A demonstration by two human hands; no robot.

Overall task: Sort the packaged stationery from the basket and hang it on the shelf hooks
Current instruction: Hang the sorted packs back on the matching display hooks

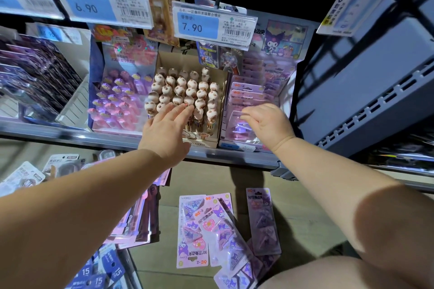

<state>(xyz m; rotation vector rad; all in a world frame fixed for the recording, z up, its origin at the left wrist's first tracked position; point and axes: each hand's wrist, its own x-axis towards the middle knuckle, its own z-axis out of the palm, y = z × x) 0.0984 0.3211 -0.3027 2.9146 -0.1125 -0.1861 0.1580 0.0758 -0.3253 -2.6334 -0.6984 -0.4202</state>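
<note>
My right hand [266, 122] reaches into the purple display box [288, 91] at the shelf's right, its curled fingers pinching the top of a pink clip pack [239, 128] at the front of a row of like packs. My left hand [168, 124] stretches forward with straight fingers, the tips touching the cartoon-headed pens [185, 91] in the cardboard box. Several more pink and purple clip packs [206, 225] lie loose on the floor below the shelf, between my arms.
Price tags reading 6.90 [98, 6] and 7.90 [211, 23] hang above the shelf. A pink pen display [119, 94] stands left of the pen box. Packaged items [54, 169] fill the lower left. A grey shelf side [366, 91] rises at right.
</note>
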